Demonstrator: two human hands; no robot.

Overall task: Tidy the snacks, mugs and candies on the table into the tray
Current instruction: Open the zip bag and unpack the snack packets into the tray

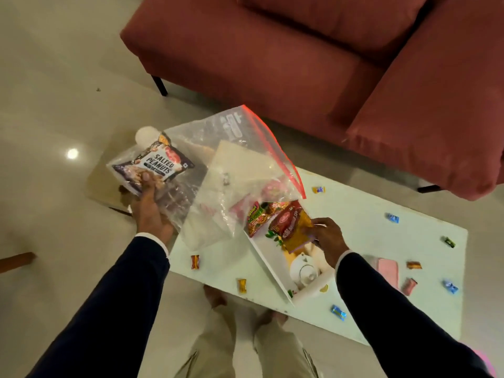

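Over a white coffee table (368, 309), a person sorted snack packets into a white tray (268, 266).

The left hand (150, 211) gripped a salted peanuts packet (156, 165) together with a clear zip bag (234, 170), lifted off the table's left end, likely to free the snacks; the right hand (328, 238) pinched a red-and-yellow snack packet (293, 227) over the tray, beside a green noodle packet (257, 216); a white mug (304, 270) already sat inside; wrapped candies (338, 312) lay scattered across the tabletop; a red sofa (313, 64) stood behind on pale glossy floor (54, 91).
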